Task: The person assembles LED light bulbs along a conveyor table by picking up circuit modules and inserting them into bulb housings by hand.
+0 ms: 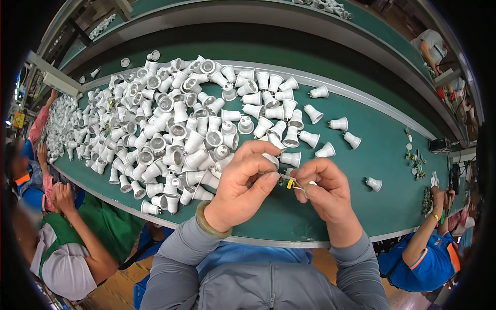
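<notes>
In front of my chest, both hands are raised over the green table (pixel 382 150). My left hand (pixel 243 186) is closed with thumb and fingers round a white lamp housing (pixel 270 160), mostly hidden by the fingers. My right hand (pixel 326 194) pinches a small circuit board with thin wires and a yellow part (pixel 290 184). The board's left end meets the housing at my left fingertips; I cannot tell whether it is inside. Just beyond my hands lie loose white lamp cups (pixel 290 158).
A large heap of white lamp cups (pixel 170 119) covers the table's left and middle. One cup (pixel 373 184) lies apart at right. Small circuit boards (pixel 416 163) lie further right. Co-workers sit at left (pixel 67 243) and right (pixel 423 258). A raised rail (pixel 341 88) borders the far side.
</notes>
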